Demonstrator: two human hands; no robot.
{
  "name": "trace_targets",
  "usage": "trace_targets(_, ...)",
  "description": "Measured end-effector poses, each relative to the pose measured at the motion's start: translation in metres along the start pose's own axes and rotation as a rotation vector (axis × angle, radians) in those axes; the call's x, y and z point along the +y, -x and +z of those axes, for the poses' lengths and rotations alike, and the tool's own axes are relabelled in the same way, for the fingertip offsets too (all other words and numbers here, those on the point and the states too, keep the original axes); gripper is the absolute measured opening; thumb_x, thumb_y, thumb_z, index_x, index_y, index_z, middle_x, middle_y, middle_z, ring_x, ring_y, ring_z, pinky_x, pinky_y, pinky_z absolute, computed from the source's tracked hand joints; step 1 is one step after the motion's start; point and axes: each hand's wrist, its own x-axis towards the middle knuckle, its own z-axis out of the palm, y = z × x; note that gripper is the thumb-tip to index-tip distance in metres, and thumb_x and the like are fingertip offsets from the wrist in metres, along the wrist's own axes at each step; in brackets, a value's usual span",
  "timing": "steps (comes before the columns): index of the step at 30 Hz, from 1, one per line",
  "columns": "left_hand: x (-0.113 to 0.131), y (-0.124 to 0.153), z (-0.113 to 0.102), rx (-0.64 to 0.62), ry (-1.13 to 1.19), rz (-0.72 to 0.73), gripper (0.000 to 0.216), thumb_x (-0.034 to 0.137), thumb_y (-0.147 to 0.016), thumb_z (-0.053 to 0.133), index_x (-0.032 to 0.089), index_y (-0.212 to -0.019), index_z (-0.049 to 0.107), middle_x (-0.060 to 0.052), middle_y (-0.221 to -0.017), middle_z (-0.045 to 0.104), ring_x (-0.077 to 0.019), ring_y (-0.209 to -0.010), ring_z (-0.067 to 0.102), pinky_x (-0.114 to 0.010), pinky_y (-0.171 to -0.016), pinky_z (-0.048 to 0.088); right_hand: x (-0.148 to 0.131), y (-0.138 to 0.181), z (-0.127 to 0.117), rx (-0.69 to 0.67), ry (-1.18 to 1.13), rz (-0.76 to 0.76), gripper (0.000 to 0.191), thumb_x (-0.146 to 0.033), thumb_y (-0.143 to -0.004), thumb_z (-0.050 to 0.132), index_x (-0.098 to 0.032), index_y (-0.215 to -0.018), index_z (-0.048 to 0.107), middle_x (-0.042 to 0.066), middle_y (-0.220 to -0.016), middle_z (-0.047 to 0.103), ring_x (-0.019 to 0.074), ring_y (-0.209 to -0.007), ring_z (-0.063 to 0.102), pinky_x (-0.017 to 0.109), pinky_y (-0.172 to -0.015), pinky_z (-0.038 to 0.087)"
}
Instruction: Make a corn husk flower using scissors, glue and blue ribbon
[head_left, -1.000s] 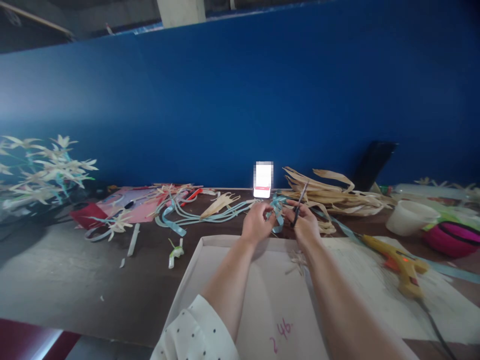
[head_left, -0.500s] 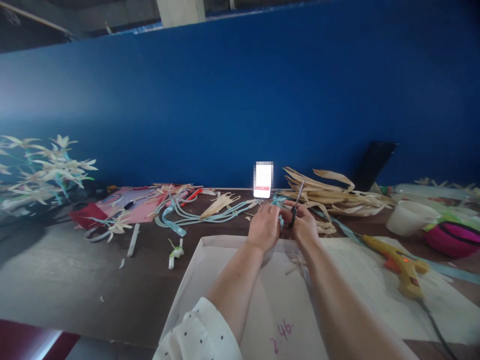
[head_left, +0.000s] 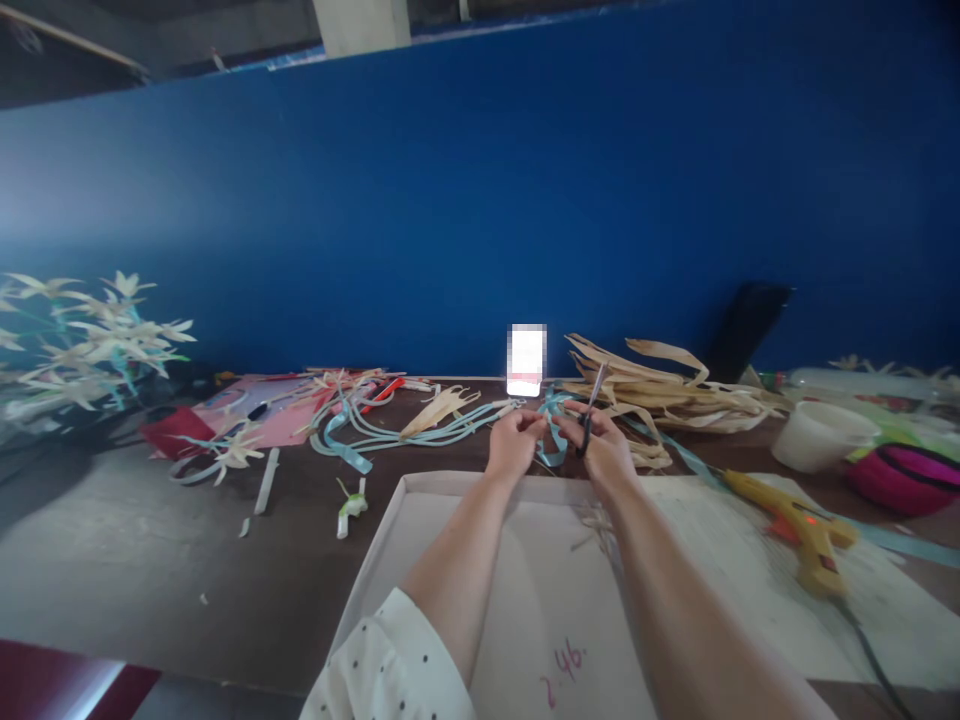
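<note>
My left hand (head_left: 514, 444) is closed in a pinch on a light blue ribbon (head_left: 555, 437) that loops between both hands. My right hand (head_left: 606, 447) is closed around a pair of dark scissors (head_left: 592, 400), whose blades point up and away, and its fingers also touch the ribbon. Both hands hover over the far edge of a shallow white cardboard tray (head_left: 390, 535) with pink writing on it. Small dry husk bits (head_left: 596, 520) lie in the tray under my right wrist.
A pile of dried husk strips (head_left: 667, 395) lies behind my hands, beside a lit phone (head_left: 526, 358). A yellow glue gun (head_left: 799, 520), a white cup (head_left: 821, 433) and a pink pouch (head_left: 904, 475) sit right. Blue ribbons (head_left: 375, 425), pink paper and husk flowers (head_left: 97, 335) lie left.
My left hand moved right against the right hand half a second ago, then drew back left, showing the ribbon loop again. The scissors stayed upright in my right hand.
</note>
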Motion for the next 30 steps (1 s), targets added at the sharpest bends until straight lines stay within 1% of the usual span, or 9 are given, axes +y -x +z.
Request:
trace_targets(3,0.0,-0.0013,-0.0007,-0.045,0.122,-0.044,0.021,0.031,-0.072,0.062,0.014,-0.082,0.066,-0.002,-0.068,0.062,-0.0107,-0.059,0.055,-0.022,-0.055,0.046,-0.0001,0.0005,0.0002,-0.046,-0.046,-0.008,0.06,-0.042,-0.052,0.08,-0.017,-0.104,0.061,0.005,-0.078,0.068,0.0178,-0.067,0.062,0.025,-0.052,0.043)
trace_targets(5,0.0009,-0.0004,-0.0007,-0.075,0.127,-0.045,0.021,0.033,-0.071,0.063,0.013,-0.08,0.066,-0.002,-0.068,0.062,-0.0094,-0.056,0.054,-0.021,-0.053,0.045,-0.0004,0.0009,0.0006,-0.06,-0.075,-0.004,0.06,-0.04,-0.052,0.081,-0.018,-0.103,0.06,0.004,-0.079,0.068,0.0171,-0.067,0.062,0.024,-0.053,0.043)
trace_targets(9,0.0041,0.0019,-0.0015,-0.113,0.092,-0.054,0.021,0.032,-0.072,0.063,0.013,-0.078,0.066,-0.001,-0.066,0.062,-0.0078,-0.052,0.051,-0.02,-0.05,0.043,-0.0005,0.001,0.0008,-0.071,-0.066,-0.001,0.06,-0.038,-0.053,0.08,-0.018,-0.106,0.06,0.003,-0.078,0.067,0.0171,-0.064,0.062,0.024,-0.049,0.042)
trace_targets(16,0.0046,0.0014,-0.001,-0.099,0.025,-0.065,0.018,0.03,-0.072,0.062,0.013,-0.077,0.066,-0.002,-0.063,0.062,-0.0088,-0.052,0.052,-0.02,-0.049,0.044,0.0029,-0.0016,-0.001,-0.068,-0.054,-0.03,0.06,-0.036,-0.052,0.08,-0.018,-0.106,0.061,0.001,-0.075,0.066,0.0158,-0.061,0.061,0.025,-0.05,0.044)
trace_targets(25,-0.0004,-0.0007,-0.0014,-0.083,-0.067,-0.082,0.015,0.028,-0.072,0.06,0.015,-0.076,0.065,-0.001,-0.06,0.061,-0.0107,-0.052,0.053,-0.022,-0.05,0.045,0.004,-0.0021,-0.0009,-0.093,-0.037,-0.037,0.061,-0.033,-0.053,0.08,-0.018,-0.108,0.06,0.003,-0.079,0.066,0.0163,-0.061,0.061,0.024,-0.048,0.044)
trace_targets(30,-0.0032,-0.0012,-0.0006,-0.072,-0.117,-0.044,0.015,0.029,-0.072,0.06,0.015,-0.075,0.065,-0.001,-0.063,0.063,-0.0109,-0.055,0.055,-0.023,-0.057,0.045,0.0013,-0.0001,0.0,-0.089,0.003,-0.054,0.062,-0.039,-0.053,0.079,-0.017,-0.108,0.06,0.004,-0.077,0.067,0.0181,-0.063,0.062,0.026,-0.05,0.047)
